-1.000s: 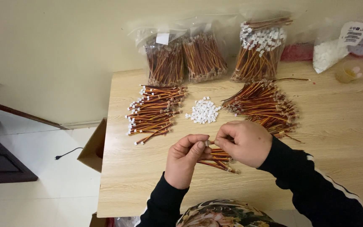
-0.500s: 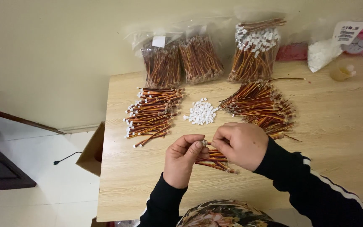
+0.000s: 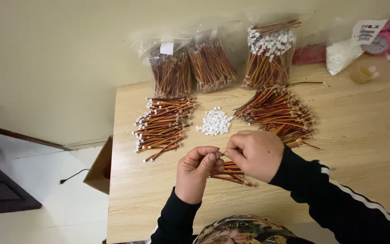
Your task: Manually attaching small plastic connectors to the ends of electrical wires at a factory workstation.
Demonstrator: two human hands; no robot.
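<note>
a: left hand (image 3: 196, 174)?
b: pinched shut on a wire bundle (image 3: 229, 172) over the table (image 3: 362, 149).
a: right hand (image 3: 256, 154)?
b: fingertips closed on a wire end; fitting step, likely. white connectors (image 3: 215, 122) just beyond; a steady push seems needed.

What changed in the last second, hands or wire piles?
Barely anything. Left hand and right hand stay pinched together over the small wire bundle, same grip. The wire piles, white connector heap and bags lie as before; only the view shifted slightly.
</note>
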